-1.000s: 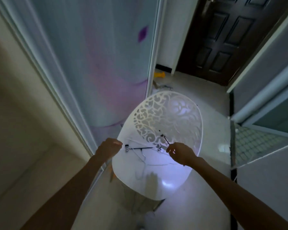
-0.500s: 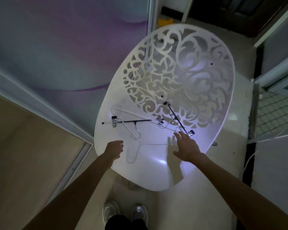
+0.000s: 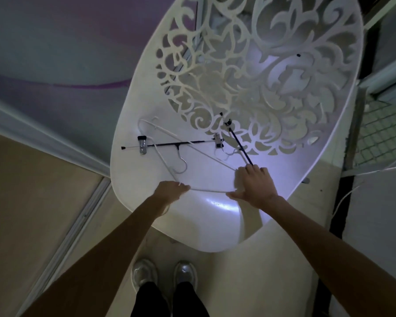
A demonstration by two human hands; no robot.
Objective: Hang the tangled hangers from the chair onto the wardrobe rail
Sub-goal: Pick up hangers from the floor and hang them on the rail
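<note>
A white chair [image 3: 146,216] with a cut-out floral back fills the middle of the view. On its seat lie tangled hangers: a black clip hanger [image 3: 169,144] lying crosswise, a second black clip hanger [image 3: 238,143] angled toward my right hand, and white wire hangers [image 3: 206,190] threaded among them. My left hand [image 3: 170,189] rests at the near end of a white wire hanger, fingers curled at the wire. My right hand [image 3: 254,184] lies spread over the lower end of the angled black hanger and the white wire. The wardrobe rail is out of sight.
A sliding wardrobe door [image 3: 55,53] with a purple and grey print stands at the left, its floor track [image 3: 82,216] running past the chair. My shoes [image 3: 165,275] are just in front of the chair. A tiled area [image 3: 384,133] lies at the right.
The camera has tilted down and come closer to the chair. Both hands have moved onto the seat, the left to the white wire hanger, the right onto the angled black hanger's end.
</note>
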